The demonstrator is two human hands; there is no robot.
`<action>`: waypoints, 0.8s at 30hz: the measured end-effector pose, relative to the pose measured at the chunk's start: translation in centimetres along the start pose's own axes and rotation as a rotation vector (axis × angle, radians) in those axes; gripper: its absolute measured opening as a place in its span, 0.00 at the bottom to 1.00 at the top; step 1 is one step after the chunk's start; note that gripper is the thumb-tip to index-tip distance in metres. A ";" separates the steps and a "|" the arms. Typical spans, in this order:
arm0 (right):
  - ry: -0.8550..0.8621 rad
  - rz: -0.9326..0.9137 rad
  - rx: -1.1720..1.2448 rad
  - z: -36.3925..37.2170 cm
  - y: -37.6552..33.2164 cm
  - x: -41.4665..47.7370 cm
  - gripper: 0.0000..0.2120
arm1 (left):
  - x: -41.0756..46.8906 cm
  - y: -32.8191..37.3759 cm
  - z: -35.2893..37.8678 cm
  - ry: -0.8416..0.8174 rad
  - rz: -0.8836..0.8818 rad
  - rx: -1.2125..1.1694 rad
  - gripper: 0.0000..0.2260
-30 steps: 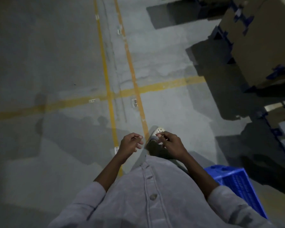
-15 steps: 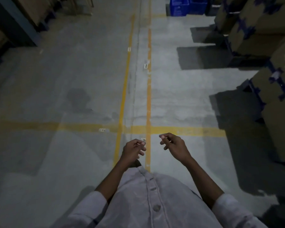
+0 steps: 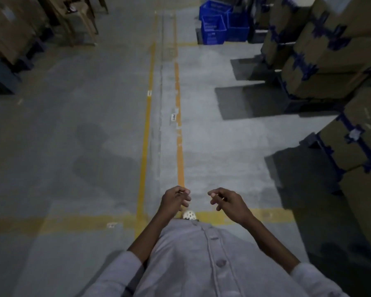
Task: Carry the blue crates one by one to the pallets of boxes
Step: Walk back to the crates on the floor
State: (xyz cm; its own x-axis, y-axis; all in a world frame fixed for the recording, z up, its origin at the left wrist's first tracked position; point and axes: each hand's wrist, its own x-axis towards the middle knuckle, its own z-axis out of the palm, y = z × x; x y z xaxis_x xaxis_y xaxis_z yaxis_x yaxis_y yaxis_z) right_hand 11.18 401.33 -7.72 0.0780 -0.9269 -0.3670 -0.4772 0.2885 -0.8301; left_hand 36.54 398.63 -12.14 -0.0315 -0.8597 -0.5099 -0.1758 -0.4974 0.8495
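Note:
Several blue crates point(image 3: 221, 24) are stacked at the far end of the aisle, top right of centre. My left hand point(image 3: 174, 200) and my right hand point(image 3: 227, 200) hang in front of my grey shirt, low in the view, fingers loosely curled and apart, holding nothing. Both hands are far from the crates. Pallets of cardboard boxes point(image 3: 330, 61) with blue strapping line the right side of the aisle.
Two yellow floor lines point(image 3: 179, 125) run down the aisle and a cross line point(image 3: 73, 224) passes near my feet. More boxes and racking point(image 3: 13, 35) stand at the far left. A white perforated shoe point(image 3: 189, 215) shows below my hands. The concrete floor lies between.
The view has swung up and forward along the aisle. The blue crate by my right side has left the view and the far crates now appear closer. My hands stay empty.

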 end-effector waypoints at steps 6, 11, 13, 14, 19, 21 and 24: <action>0.097 0.014 0.033 -5.8 -4.5 12.6 0.09 | 13.4 10.6 -0.5 -0.001 0.062 0.050 0.06; 0.060 0.034 0.093 -9.9 -6.1 22.9 0.08 | 22.5 14.4 0.9 -0.027 -0.005 0.071 0.06; 0.067 0.046 0.102 -11.9 -5.8 28.3 0.07 | 27.5 15.2 1.9 -0.022 -0.030 0.082 0.06; 0.063 0.040 0.098 -12.8 -5.7 30.6 0.07 | 29.4 15.8 2.2 -0.019 -0.043 0.086 0.06; 0.030 0.017 0.084 -21.4 -7.5 44.8 0.07 | 42.3 23.7 5.3 0.015 -0.059 0.079 0.05; 0.057 -0.002 0.068 -25.5 -9.0 50.1 0.07 | 47.2 27.8 6.8 0.032 -0.053 0.049 0.05; 0.096 0.005 0.036 -30.8 -10.5 56.8 0.07 | 53.5 32.6 8.4 0.049 -0.046 0.036 0.05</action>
State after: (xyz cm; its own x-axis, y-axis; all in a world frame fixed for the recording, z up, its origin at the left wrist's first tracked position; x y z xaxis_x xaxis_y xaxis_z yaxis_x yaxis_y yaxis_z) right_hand -6.32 338.25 -6.95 -0.0098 -0.9436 -0.3310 -0.4459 0.3004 -0.8431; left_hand 20.86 337.35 -12.86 0.0257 -0.8410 -0.5405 -0.2109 -0.5331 0.8194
